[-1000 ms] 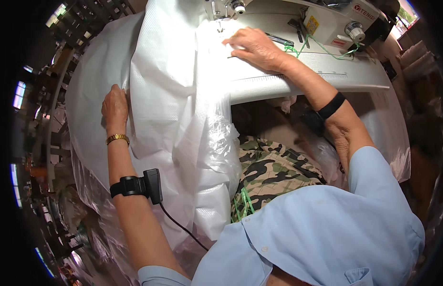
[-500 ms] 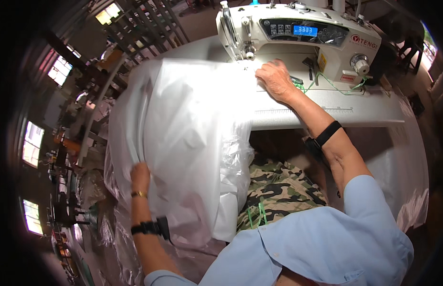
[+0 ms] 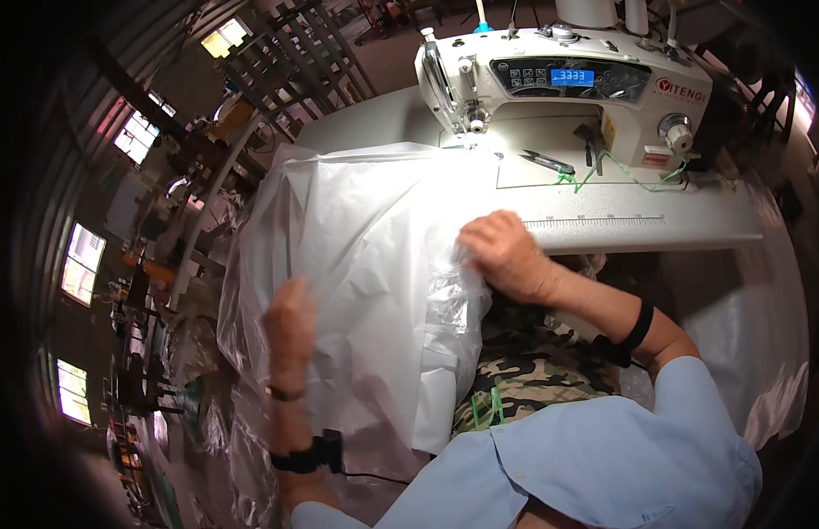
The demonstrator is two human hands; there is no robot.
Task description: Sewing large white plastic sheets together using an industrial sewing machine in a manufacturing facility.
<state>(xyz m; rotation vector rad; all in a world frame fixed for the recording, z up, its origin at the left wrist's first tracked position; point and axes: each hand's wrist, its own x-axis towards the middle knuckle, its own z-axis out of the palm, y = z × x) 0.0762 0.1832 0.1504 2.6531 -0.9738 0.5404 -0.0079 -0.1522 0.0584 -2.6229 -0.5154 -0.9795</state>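
Observation:
A large white plastic sheet (image 3: pixel 361 256) drapes over the left part of the table and down toward my lap, with crinkled clear film (image 3: pixel 453 295) along its right edge. My right hand (image 3: pixel 508 256) is at that edge, just in front of the table, its fingers curled on the sheet. At the sheet's left side is my left hand (image 3: pixel 290 322), smeared by motion, so its fingers do not show clearly. The sheet's far edge lies by the needle area of a white sewing machine (image 3: pixel 625 119), under a bright light.
Thread snips (image 3: pixel 548 163), a black flat tool (image 3: pixel 587 144) and a tangled green cord (image 3: pixel 605 161) lie on the machine bed. A ruler scale (image 3: pixel 594 220) runs along the table's front. Metal racks (image 3: pixel 308 66) stand at the far left.
My right hand has come back from beside the needle to the table's front edge, uncovering the snips. My left hand has shifted slightly right in the picture. The view has shifted a little.

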